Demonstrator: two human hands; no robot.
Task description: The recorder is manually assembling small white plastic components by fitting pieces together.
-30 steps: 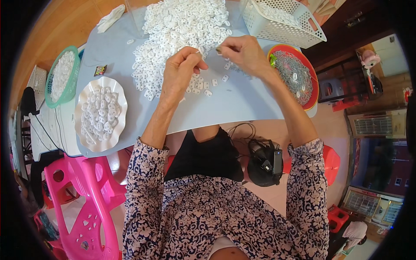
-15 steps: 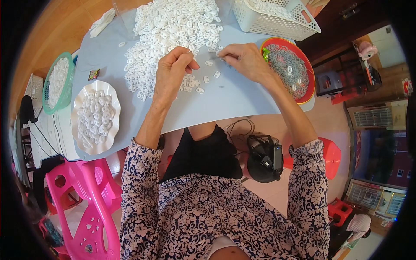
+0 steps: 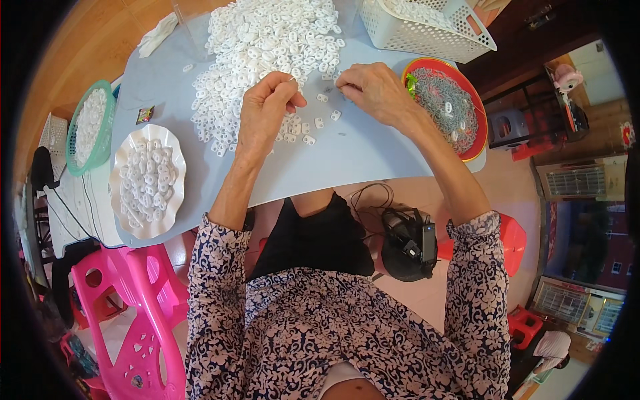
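Note:
A large pile of small white plastic pieces [image 3: 273, 40], oval with holes, spreads over the light blue table [image 3: 320, 167]. At the near right edge of this pile, my left hand [image 3: 265, 107] is closed in a pinch; whatever lies between thumb and forefinger is too small to make out. My right hand [image 3: 380, 93] hovers to its right, thumb and fingertips pressed together near a few tiny grey bits on the table. What those fingers hold is hidden. Several loose white pieces [image 3: 319, 123] lie between the hands.
Right of my right hand stands a red bowl [image 3: 481, 127] of thin grey metal bits. A white perforated basket [image 3: 427, 40] is behind it. On the left are a scalloped white dish [image 3: 120, 217] and a green basket [image 3: 105, 143], both holding white pieces. A pink chair [image 3: 130, 293] stands below.
My right hand has shifted very slightly up, its fingers a little more curled. My left hand keeps its place and its pinch.

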